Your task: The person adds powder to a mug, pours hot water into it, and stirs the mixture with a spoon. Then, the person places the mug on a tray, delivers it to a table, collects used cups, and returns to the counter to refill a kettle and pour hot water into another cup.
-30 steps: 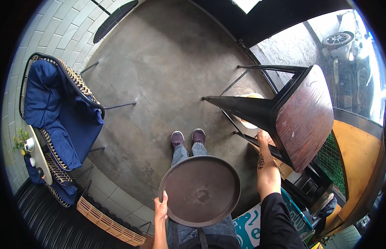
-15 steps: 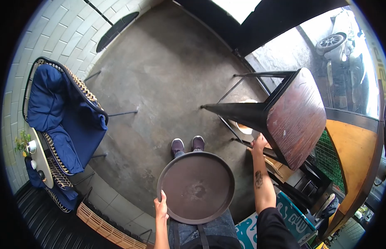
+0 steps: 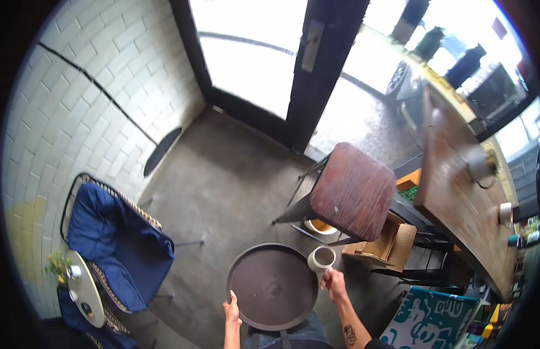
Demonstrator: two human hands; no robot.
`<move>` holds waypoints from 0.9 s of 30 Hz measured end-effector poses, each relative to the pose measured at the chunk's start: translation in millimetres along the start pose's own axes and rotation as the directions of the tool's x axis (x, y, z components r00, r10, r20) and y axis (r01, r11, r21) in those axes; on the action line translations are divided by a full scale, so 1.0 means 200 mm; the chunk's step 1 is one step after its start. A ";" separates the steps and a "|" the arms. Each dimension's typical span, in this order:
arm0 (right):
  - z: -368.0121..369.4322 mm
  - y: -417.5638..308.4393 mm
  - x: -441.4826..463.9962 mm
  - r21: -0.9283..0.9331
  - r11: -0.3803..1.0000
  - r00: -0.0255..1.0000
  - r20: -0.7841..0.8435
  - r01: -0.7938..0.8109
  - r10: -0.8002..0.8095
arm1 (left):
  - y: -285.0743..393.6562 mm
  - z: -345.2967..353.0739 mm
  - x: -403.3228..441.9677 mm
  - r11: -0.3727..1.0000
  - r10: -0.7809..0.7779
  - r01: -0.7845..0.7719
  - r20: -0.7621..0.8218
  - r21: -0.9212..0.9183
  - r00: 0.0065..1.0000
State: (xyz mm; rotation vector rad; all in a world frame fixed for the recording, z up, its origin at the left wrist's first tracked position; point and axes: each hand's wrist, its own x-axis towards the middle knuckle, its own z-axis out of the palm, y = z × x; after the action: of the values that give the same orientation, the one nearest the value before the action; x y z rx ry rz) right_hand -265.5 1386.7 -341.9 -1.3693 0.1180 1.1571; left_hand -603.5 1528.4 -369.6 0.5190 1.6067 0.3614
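Note:
A round dark brown tray (image 3: pixel 252 291) is in front of my body, its face bare. My left hand (image 3: pixel 232 311) grips the tray's left rim, thumb on top. A light-coloured mug (image 3: pixel 323 257) is in my right hand (image 3: pixel 334 283), fingers closed at its handle. The mug is at the tray's upper right rim; I cannot tell whether they touch. Its inside faces me and looks greyish. Just beyond the mug stands a stool (image 3: pixel 354 189) with a worn reddish wooden seat and dark metal legs.
A round container (image 3: pixel 320 227) sits low behind the stool's legs. Beside it is an open cardboard box (image 3: pixel 383 244). A wooden counter (image 3: pixel 456 198) with a cup (image 3: pixel 505 214) runs along the right. At left are a blue-cushioned chair (image 3: pixel 122 247) and small table (image 3: pixel 87 291).
My right hand has come back from beside the stool to the tray, with the mug now visible in it. The view has tilted up toward the door. My left hand still grips the tray.

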 end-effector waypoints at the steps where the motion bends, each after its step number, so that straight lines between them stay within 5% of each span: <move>1: 0.03 0.00 -0.08 0.002 1.000 0.999 0.046 0.020 -0.020 | -0.01 -0.01 0.06 1.000 -0.011 0.011 0.023 -0.001 1.000; 3: 0.14 -0.03 -0.26 -0.024 1.000 0.998 0.068 0.012 -0.011 | 0.22 0.10 -0.11 0.991 0.034 -0.033 -0.007 0.127 0.999; 5: 0.23 -0.03 -0.42 -0.049 0.999 0.994 0.112 0.019 -0.014 | 0.25 0.10 -0.12 0.984 0.143 -0.158 0.158 0.082 0.977; 7: 0.30 0.03 -0.57 0.017 0.997 0.985 0.154 0.071 -0.073 | 0.34 0.11 -0.19 0.998 0.060 -0.061 0.344 -0.009 0.937; 12: 0.39 0.14 -0.90 0.068 0.977 0.961 0.180 0.200 -0.210 | 0.51 0.16 -0.46 0.982 0.145 -0.184 0.462 0.041 0.875; 14: 0.42 0.14 -1.06 0.030 0.959 0.951 0.123 0.283 -0.284 | 0.47 0.15 -0.41 0.987 0.144 -0.157 0.581 -0.028 0.801; 18: 0.36 0.20 -1.33 -0.003 0.921 0.921 -0.019 0.390 -0.390 | 0.44 0.23 -0.54 0.972 0.016 -0.186 0.750 0.144 0.661; 23: 0.23 0.32 -1.70 -0.047 0.845 0.829 -0.172 0.533 -0.532 | 0.21 0.44 -0.84 0.962 -0.066 -0.197 0.863 0.188 0.501; 27: 0.10 0.54 -2.07 -0.062 0.818 0.733 -0.409 0.572 -0.544 | -0.05 0.50 -1.23 0.866 -0.264 -0.282 0.856 0.414 0.445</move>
State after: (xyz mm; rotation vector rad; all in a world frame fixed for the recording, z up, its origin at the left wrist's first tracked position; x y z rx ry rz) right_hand -552.7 1144.4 -136.3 -1.4343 0.0357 0.3408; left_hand -493.1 1383.1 -177.7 0.9324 0.5711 -0.3624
